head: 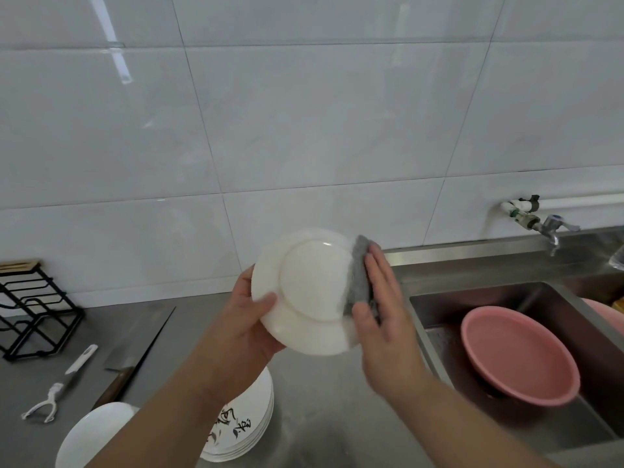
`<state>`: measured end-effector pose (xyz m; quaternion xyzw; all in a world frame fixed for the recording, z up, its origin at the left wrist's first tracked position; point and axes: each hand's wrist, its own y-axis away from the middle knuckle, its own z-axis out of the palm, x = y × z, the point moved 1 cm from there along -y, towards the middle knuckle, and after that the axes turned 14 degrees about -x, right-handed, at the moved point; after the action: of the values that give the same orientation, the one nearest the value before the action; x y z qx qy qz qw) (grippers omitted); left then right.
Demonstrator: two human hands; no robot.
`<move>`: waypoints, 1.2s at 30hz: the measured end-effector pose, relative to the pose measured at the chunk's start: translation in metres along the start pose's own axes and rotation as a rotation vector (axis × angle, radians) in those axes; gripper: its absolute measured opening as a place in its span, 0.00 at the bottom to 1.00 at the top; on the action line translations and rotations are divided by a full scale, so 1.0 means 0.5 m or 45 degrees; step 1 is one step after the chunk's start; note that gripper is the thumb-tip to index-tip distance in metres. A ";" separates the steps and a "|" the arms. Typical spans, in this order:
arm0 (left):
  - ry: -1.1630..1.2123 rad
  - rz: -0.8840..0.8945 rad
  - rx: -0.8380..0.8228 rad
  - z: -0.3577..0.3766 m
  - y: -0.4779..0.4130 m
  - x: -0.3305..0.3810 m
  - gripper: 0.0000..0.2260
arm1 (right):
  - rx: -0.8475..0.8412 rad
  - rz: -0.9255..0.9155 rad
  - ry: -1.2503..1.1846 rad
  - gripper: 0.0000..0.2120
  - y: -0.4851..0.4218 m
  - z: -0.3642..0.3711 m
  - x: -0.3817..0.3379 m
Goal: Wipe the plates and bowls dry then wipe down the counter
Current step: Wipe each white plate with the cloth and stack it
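The slip is what I worry about most. The white plate (310, 292) is held up in the air just left of the sink (435, 319), its underside and foot ring turned toward me, and only one edge of it is gripped. If the glaze is wet, as I expect, a hard push from the far side could lever it out of that grip. It would then drop on the stack of plates (251, 420) sitting on the counter (337, 417) directly below, further from the sink, and likely chip both. My left hand (243, 315) grips the rim on the side away from the sink, thumb curled over the underside, fingers hidden behind. My right hand (378, 305) is flat, fingers straight and together, pressing a grey cloth (359, 275) against the sink-side rim rather than clutching it. An unclenched cloth may slide off and fall toward the pink basin (520, 356) in the sink. Both forearms reach up and forward, converging on the plate.
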<state>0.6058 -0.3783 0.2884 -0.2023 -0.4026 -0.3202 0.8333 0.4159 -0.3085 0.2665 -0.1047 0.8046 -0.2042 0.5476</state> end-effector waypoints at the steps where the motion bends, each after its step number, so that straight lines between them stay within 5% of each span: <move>1: 0.009 -0.033 0.005 -0.001 -0.003 0.010 0.23 | 0.013 -0.002 0.017 0.31 -0.021 -0.021 0.001; 5: -0.020 -0.022 0.078 -0.006 -0.011 0.022 0.22 | -0.003 -0.002 0.008 0.26 -0.056 -0.055 0.002; 12: 0.048 0.107 0.203 -0.009 -0.016 0.006 0.23 | -0.332 -0.006 0.238 0.44 0.063 0.060 -0.010; 18: 0.066 0.194 0.170 0.006 -0.029 0.004 0.20 | -0.130 0.049 0.357 0.39 -0.043 0.005 -0.009; 24: -0.008 0.220 0.146 0.005 -0.035 -0.005 0.24 | -0.155 -0.053 0.001 0.43 0.042 0.075 -0.022; 26: -0.109 0.158 0.094 -0.003 -0.029 0.004 0.29 | -0.067 -0.017 0.025 0.40 0.023 0.057 -0.005; 29: -0.102 0.028 0.038 -0.007 -0.024 0.023 0.23 | 0.014 0.023 0.093 0.32 -0.044 -0.002 0.008; 36: -0.016 0.166 0.173 -0.002 -0.022 0.008 0.21 | -0.186 0.034 0.168 0.40 0.005 0.041 -0.013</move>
<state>0.6006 -0.3881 0.2917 -0.1730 -0.4146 -0.2361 0.8616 0.4374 -0.3078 0.2644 -0.1201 0.8530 -0.1442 0.4870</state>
